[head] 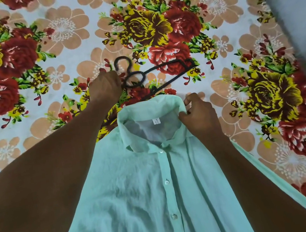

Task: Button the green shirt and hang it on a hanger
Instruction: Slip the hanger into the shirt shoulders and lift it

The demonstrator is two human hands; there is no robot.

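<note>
The pale green shirt (140,194) lies front up on the flowered bedspread, its placket buttoned down the middle and its collar pointing away from me. My right hand (198,116) pinches the right side of the collar. A black hanger (164,78) lies on the spread just beyond the collar, hook to the left. My left hand (106,88) reaches over the shirt and rests at the hanger's neck below the hook; its fingers curl down there, and the grip itself is hidden by the back of the hand.
The bedspread (57,50) with large red and yellow flowers covers the whole bed. A grey wall or floor strip (300,2) runs along the bed's right edge.
</note>
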